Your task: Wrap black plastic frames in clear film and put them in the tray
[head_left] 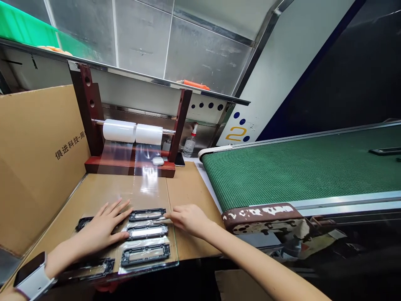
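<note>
Several black rectangular plastic frames lie on clear film over a glass plate; the upper one [147, 214], the middle one [148, 231] and the lower one [145, 253] form a column. My left hand [105, 225] lies flat with fingers spread, its thumb touching the middle frame's left end. Partly covered by it is another frame [84, 223]; one more frame [94, 269] sits below my wrist. My right hand [184, 218] pinches a thin, blade-like tool [161, 218] at the gap between the upper and middle frames. Its exact kind is too small to tell.
Two rolls of clear film [119, 131] hang on a dark red wooden stand [130, 167], where a white case [158, 161] rests. Behind stands a plastic bottle [189, 146]. A cardboard panel [37, 163] borders the left, a green conveyor belt [297, 167] the right.
</note>
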A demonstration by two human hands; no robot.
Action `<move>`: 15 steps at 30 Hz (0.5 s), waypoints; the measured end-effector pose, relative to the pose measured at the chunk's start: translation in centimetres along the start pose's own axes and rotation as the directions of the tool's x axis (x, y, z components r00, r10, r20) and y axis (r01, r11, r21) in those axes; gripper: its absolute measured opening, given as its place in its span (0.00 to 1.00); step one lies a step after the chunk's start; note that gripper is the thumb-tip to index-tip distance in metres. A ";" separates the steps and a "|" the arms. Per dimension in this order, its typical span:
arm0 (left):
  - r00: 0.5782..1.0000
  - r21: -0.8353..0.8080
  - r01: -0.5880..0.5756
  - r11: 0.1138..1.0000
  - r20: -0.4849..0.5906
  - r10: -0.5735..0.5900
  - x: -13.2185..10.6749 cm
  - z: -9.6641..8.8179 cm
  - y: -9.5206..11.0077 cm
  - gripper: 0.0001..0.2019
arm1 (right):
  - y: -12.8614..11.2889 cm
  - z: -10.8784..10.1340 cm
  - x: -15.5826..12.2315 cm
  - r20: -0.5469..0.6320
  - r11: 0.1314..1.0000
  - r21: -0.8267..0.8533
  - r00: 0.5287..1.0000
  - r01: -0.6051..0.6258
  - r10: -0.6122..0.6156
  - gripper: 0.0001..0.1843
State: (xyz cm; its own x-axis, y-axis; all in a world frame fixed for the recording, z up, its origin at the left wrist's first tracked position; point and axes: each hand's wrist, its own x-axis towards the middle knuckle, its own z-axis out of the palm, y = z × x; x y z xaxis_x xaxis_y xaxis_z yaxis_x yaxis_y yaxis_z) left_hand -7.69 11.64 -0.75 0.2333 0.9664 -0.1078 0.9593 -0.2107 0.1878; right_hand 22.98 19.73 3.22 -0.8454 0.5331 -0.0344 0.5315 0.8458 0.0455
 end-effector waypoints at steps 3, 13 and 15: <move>1.000 -0.009 -0.009 1.000 -0.020 0.009 0.1 0.4 -0.2 0.32 | 0.6 -0.3 -1.0 0.012 1.000 -0.018 1.000 -0.018 0.018 0.15; 0.982 -0.107 -0.017 0.994 -0.191 -0.004 -0.7 0.8 -3.1 0.32 | 1.6 -2.5 -4.5 -0.041 0.986 -0.018 0.986 -0.165 0.164 0.15; 0.968 -0.148 0.027 0.989 -0.243 -0.062 -2.0 0.8 -5.4 0.36 | 0.5 -2.5 -4.2 -0.083 0.983 0.019 0.979 -0.184 0.185 0.17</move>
State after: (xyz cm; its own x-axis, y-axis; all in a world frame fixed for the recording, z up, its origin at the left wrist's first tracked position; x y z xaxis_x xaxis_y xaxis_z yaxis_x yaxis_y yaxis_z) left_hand -13.24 10.69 -2.33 0.1276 0.9844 0.1209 0.9311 -0.1609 0.3273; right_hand 26.60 17.86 5.88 -0.7336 0.6771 0.0579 0.6792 0.7333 0.0315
